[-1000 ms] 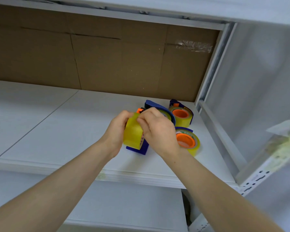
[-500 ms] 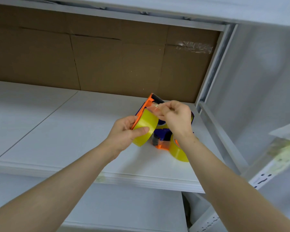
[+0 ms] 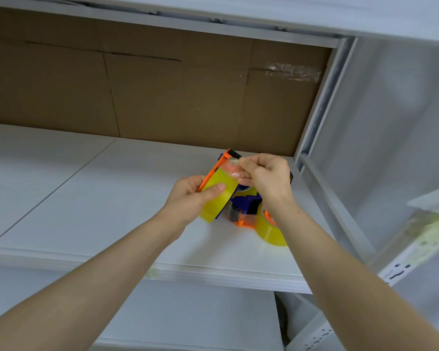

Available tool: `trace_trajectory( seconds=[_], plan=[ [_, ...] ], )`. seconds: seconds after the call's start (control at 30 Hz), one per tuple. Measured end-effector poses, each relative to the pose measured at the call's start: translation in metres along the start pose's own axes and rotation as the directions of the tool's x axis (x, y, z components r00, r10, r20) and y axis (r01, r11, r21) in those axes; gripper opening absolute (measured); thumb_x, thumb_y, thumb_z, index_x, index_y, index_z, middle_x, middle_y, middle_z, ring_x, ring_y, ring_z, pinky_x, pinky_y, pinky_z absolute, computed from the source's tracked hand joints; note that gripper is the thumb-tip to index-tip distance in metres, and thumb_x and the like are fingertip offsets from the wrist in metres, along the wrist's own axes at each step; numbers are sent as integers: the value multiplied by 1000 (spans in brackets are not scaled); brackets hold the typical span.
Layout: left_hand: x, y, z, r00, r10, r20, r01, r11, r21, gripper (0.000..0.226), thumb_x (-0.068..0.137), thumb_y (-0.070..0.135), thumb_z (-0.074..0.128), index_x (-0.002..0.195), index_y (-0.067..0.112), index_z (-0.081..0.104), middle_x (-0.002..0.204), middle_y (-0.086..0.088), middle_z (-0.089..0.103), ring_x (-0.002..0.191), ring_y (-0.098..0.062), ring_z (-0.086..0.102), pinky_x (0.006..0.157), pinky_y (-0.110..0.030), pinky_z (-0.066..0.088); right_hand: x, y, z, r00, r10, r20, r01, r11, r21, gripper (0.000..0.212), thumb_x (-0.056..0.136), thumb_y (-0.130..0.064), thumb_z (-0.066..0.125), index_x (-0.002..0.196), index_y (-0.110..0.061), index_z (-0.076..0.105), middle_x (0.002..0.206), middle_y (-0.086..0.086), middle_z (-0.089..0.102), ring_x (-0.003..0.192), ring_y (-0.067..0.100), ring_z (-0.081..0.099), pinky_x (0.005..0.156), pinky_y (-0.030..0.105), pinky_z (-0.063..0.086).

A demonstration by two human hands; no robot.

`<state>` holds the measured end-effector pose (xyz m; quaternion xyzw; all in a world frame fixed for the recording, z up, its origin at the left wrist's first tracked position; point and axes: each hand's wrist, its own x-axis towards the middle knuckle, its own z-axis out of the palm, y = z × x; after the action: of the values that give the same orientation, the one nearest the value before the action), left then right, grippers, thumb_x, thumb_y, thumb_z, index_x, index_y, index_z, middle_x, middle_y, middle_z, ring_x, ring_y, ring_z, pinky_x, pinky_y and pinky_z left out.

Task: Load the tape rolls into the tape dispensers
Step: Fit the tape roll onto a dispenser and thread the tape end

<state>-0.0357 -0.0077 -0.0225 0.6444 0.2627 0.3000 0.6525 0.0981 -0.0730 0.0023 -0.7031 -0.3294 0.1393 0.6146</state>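
1. White shelving fills the head view: we look down on a flat white shelf (image 3: 99, 198) backed by brown cardboard (image 3: 162, 97), with a grey upright (image 3: 322, 102) at its right edge and a crumpled strip of clear tape (image 3: 293, 72) stuck high on the cardboard.
2. Our left hand (image 3: 188, 201) is curled round a yellow tape roll (image 3: 219, 198) that sits in an orange-and-blue dispenser (image 3: 217, 168) – thumb pressed across the roll's outer face, fingers wrapped behind the orange side. Roll and dispenser are lifted off the shelf, tilted, with the dispenser's dark-tipped end pointing up toward the cardboard.
3. Our right hand (image 3: 270, 181) is closed in a tight pinch on the tape end (image 3: 235, 171), which is drawn off the roll to just under the dispenser's upper tip.
4. Below the right hand a second dispenser (image 3: 247, 210) – blue body, orange plate – lies on the shelf, partly hidden by the hand. Its second roll (image 3: 273, 233), also yellow, shows just beside our right wrist, near the shelf's front right.
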Motion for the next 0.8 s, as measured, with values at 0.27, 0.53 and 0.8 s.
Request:
trace_trajectory(
  seconds=[0.27,0.53,0.8],
  plan=[
    [-1,1,-7,1000,0,21,-1,999,35,8,88,12,61,85,19,66,80,2,69,60,0,64,56,-11,51,1,3,5,996,84,14,-85,994,73,16,92,-13,57,91,-1,67,87,13,69,71,17,68,71,28,60],
    [1,-7,-10,992,22,-127,-24,1000,-10,16,76,2,72,89,11,66,72,3,69,61,-5,65,57,-17,52,-32,5,12,934,292,208,-315,945,91,56,81,-34,70,128,-8,52,100,7,68,91,20,66,82,34,56],
    [1,-7,-11,1000,7,30,-9,998,70,49,59,1,69,108,7,63,97,-10,68,89,-21,64,73,-28,52,-35,16,26,968,166,189,-156,986,-66,30,69,-29,81,88,-25,59,88,0,68,83,18,66,78,39,57]
  ],
)
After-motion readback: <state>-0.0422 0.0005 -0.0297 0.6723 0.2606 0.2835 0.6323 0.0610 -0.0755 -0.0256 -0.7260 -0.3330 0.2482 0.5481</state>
